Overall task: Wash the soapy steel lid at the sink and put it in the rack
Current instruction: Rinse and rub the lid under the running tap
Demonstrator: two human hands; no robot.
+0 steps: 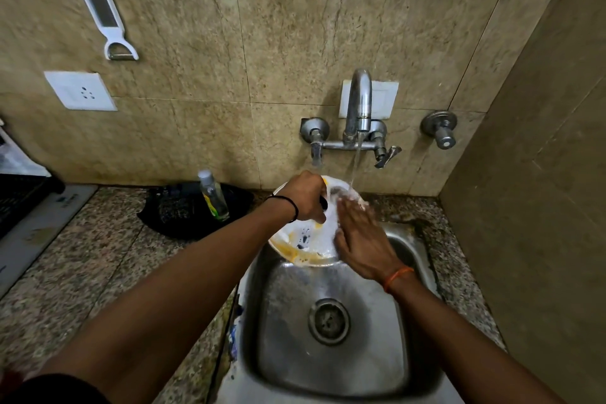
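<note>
Sink (331, 367) set into the counter (108, 259), against the rear wall. Tap (359, 108) on the wall behind the sink; a separate valve (441, 129) to its right. Lid (308, 239) over the sink's rear edge, under the tap, between left hand (303, 197) and right hand (360, 239). Bottle (213, 195) left of the lid, on the counter. Peeler (101, 10) on the wall, upper left, above a socket (80, 90).

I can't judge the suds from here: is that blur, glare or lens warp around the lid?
Head view: the right hand is motion-blurred over the lid; foam and running water whiten it; wide-angle warp bows the wall tiles; the sink basin shows soft sheen, no harsh glare.
</note>
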